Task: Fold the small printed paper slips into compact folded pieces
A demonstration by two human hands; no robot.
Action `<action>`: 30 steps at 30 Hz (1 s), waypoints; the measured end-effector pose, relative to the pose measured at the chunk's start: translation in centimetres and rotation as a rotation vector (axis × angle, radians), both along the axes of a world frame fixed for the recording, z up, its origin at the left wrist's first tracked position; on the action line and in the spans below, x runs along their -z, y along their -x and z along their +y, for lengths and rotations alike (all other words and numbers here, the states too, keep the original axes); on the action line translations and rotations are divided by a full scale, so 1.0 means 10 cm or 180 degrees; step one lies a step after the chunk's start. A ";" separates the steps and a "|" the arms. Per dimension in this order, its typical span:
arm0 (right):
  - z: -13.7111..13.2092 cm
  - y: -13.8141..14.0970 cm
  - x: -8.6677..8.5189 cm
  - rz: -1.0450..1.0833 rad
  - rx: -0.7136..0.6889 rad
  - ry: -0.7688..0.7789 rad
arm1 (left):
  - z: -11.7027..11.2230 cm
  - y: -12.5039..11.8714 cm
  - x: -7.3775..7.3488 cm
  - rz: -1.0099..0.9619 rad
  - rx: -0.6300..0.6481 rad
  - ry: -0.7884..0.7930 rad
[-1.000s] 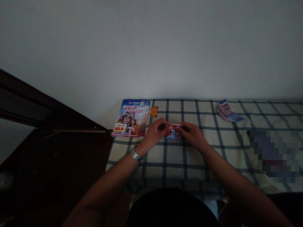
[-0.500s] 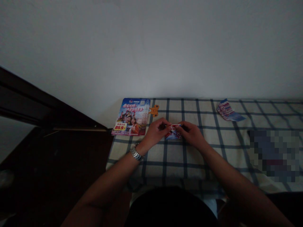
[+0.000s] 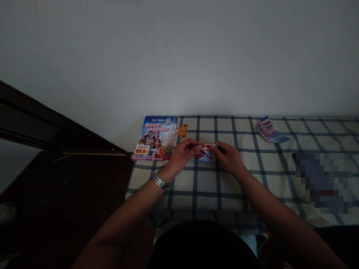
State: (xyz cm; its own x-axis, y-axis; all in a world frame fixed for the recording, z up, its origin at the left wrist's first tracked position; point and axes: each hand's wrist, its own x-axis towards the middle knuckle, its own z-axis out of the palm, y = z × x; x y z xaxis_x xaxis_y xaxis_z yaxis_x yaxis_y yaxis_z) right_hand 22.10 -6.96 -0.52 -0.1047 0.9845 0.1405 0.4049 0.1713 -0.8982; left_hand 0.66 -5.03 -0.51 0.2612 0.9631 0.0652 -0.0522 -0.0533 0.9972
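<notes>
A small folded flyer (image 3: 206, 155), printed in red, white and blue, is held just above the checked cloth in front of me. My left hand (image 3: 185, 154) pinches its left side between thumb and fingers; a metal watch (image 3: 161, 181) is on that wrist. On the other side, my right hand (image 3: 226, 156) grips the flyer's right edge, thumb on top. The fingers under the paper are partly hidden. Left of my left hand lies a stack of flyers (image 3: 153, 138) with the same kind of colours and a large 89.9 printed on the top one.
A checked cloth (image 3: 207, 183) covers the surface, with an orange bear figure (image 3: 182, 130) beside the stack. Farther right lie a fanned, folded paper bundle (image 3: 269, 130) and a pixelated patch (image 3: 322, 183). A pale wall (image 3: 196, 59) rises behind; dark furniture (image 3: 42, 123) stands left.
My thumbs have moved apart toward the flyer's two sides, so more of its red and white upper strip shows. Both hands still hold it in nearly the same place.
</notes>
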 end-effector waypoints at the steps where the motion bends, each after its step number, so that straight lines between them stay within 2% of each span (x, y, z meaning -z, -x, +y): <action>1: 0.00 0.00 0.00 -0.0021 0.0010 -0.0014 | 0.00 0.00 0.01 -0.0051 -0.0011 0.0035; 14: 0.00 -0.01 0.01 -0.0076 0.0022 -0.0065 | 0.02 0.01 0.04 -0.0069 0.0001 0.0247; 18: 0.00 0.00 0.02 -0.0121 0.0006 -0.0123 | 0.03 0.03 0.02 0.0103 0.0055 0.0096; 25: 0.00 0.01 0.04 -0.0237 -0.0091 -0.0240 | 0.03 0.03 0.00 0.0544 0.0087 -0.0466; 30: 0.00 -0.01 0.02 -0.0316 -0.0238 -0.0292 | 0.03 0.04 0.01 0.0570 0.0312 -0.0499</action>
